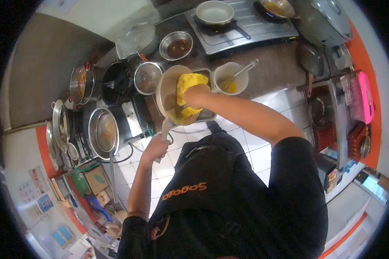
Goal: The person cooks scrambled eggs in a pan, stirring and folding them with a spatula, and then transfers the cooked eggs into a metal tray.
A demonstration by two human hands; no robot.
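My left hand (155,150) is wrapped round the pale handle (165,129) of a beige pan (163,93), which is tilted over a metal tray (209,113). Inside the pan, my right hand (196,96) is closed at a yellow, egg-like mass (190,82); its fingertips are mostly hidden, and what they grip cannot be made out. Just right of the pan stands a white bowl (231,71) with a whisk (242,71) and some yellow liquid in it.
A metal bowl of brown liquid (177,45) and a strainer (148,77) stand behind the pan. The stove (246,39) at the back holds a white frying pan (215,12). A large strainer (104,131) lies at the left. White floor tiles (259,151) show below.
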